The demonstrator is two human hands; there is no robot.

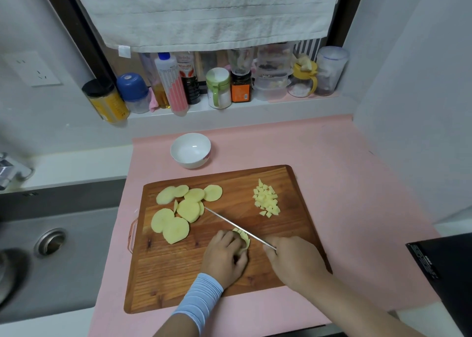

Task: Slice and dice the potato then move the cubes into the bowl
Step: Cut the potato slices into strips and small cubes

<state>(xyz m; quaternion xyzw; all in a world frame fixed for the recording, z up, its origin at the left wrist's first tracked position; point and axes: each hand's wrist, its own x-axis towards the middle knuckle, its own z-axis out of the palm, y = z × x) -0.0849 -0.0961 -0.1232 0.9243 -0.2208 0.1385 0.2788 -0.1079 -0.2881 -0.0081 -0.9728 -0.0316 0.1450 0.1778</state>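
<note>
On the near board [178, 273], my left hand [224, 257] pins a slice [244, 237] under the knife [229, 221] my right hand [293, 260] grips; cubes [267, 200] lie far right, uncut slices [178, 211] wait left, and the far bowl [190, 150] is empty.

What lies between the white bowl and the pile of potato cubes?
Nothing stands there: the head view shows only bare pink mat and bare cutting board between the bowl and the cubes.

L hand [224, 256] holds slice [244, 237], R hand [293, 260] knife [229, 220]
</note>
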